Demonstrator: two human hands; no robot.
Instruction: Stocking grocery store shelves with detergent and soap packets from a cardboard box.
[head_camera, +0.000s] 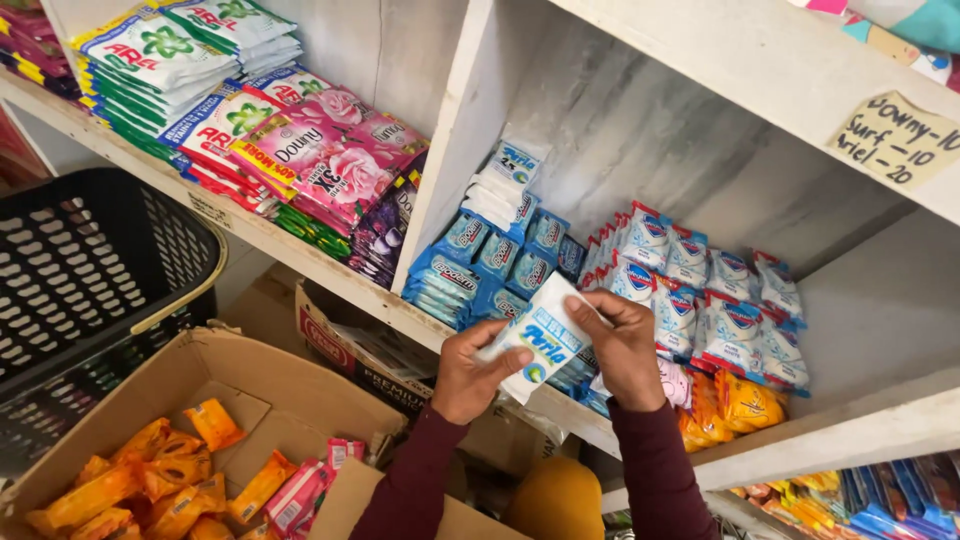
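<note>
Head view, looking down at a white wooden shelf (700, 110) with sachets stacked in compartments. Both hands meet at the near edge of the right compartment on a white-and-blue sachet (535, 340). Left hand (470, 375) is closed on its near-left end, thumb on top; right hand (622, 350) has its fingers curled over the far-right end. Sachet is tilted and held just above the shelf lip, in front of the blue sachet stacks (480, 265), probably so that it lines up with that pile.

Right of it: white-and-blue soap packets (725, 310) leaning in a row, orange packets (735, 400) near the front. Left compartment holds pink sachets (330, 160) and green-and-white sachets (170, 50), laid flat and overlapping, each kind grouped.

Near left: an open cardboard box (250, 375) with orange packets, and a black basket (90, 260).
</note>
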